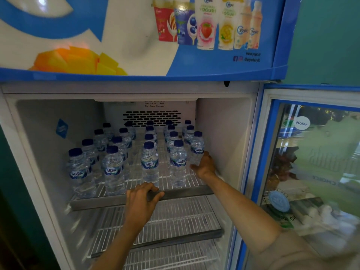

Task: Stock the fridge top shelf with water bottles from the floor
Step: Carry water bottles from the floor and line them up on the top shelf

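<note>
The fridge's top wire shelf (136, 180) carries several small clear water bottles with dark blue caps and blue labels, standing upright in rows. My left hand (143, 195) grips the shelf's grey front rail near the middle, fingers curled over it. My right hand (204, 164) is deep on the right side of the shelf, its fingers around the lower part of the front bottle (197, 149) of the rightmost row, close to the fridge's right wall. A bottle (177, 162) stands just left of that hand.
A second wire shelf (175, 221) lies bare below the top one, with another under it. The open glass door (311, 162) hangs at the right. A printed yogurt banner (136, 36) tops the fridge. The white side walls bound the shelf.
</note>
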A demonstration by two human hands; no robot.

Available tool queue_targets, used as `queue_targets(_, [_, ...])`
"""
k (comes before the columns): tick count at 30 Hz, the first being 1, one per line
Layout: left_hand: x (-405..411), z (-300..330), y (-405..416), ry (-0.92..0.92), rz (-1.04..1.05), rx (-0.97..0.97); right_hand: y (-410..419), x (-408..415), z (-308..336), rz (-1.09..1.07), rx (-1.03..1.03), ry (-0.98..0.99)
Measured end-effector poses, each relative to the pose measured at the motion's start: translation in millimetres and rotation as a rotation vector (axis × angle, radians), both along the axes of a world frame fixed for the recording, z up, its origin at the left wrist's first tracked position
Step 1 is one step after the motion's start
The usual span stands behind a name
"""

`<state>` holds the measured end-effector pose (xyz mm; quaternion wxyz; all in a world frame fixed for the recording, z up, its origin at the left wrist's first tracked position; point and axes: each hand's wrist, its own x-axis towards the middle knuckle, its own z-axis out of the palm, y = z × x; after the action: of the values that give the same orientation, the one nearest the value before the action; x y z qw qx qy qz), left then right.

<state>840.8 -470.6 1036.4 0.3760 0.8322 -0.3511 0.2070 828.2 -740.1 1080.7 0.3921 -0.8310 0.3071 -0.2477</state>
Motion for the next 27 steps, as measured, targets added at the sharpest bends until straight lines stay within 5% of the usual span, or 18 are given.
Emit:
queue_targets(14, [-2.6, 7.9, 2.6, 0.044, -0.015, 0.02, -2.3, -5.6, -1.4, 0.025, 0.047, 0.057])
queue_targets(20, [-9.2, 22.9, 6.7, 0.082, -0.041, 0.171, 10.8, -31.6, 12.6, -0.006, -0.005, 0.044])
queue_targets(27, [-43.4, 41.6, 19.5, 0.073, -0.092, 0.148, 43.1, -90.0, 27.4, -0.015, -0.045, -0.134])
